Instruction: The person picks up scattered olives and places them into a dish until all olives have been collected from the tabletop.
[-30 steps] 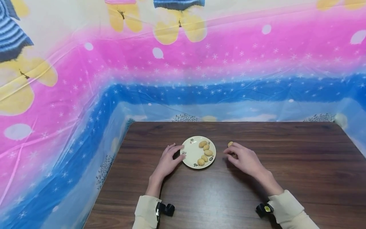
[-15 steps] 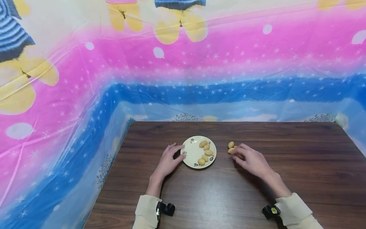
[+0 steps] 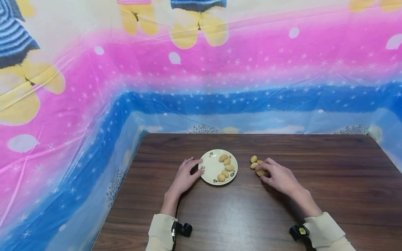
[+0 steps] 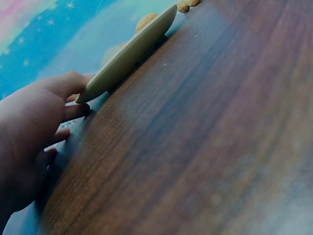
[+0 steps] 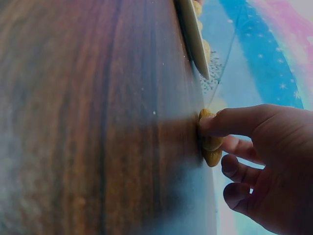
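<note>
A small white plate (image 3: 211, 170) with a printed rim rests on the table, bearing several tan oval nuts (image 3: 229, 167) along its right side. My left hand (image 3: 184, 177) holds the plate's left edge, thumb and forefinger spread along it; in the left wrist view, fingers (image 4: 73, 85) lie at the rim. Right of the plate lies a small cluster of similar nuts (image 3: 253, 159). My right hand (image 3: 280, 177) pinches the nearest nut (image 3: 260, 173) with thumb and forefinger, partly covering it. The right wrist view shows the thumb (image 5: 234, 121) against that nut, its other fingers loosely bent.
The brown wood-grain table (image 3: 226, 216) spreads around both hands. Behind and left of it hangs a pink and blue patterned cloth (image 3: 201, 80). A black wrist camera (image 3: 182, 229) sits on the left cuff and another camera (image 3: 298, 232) on the right.
My right hand has moved right, away from the plate, uncovering loose nuts, and its thumb and forefinger have come onto the nearest one. The left hand and plate stay put.
</note>
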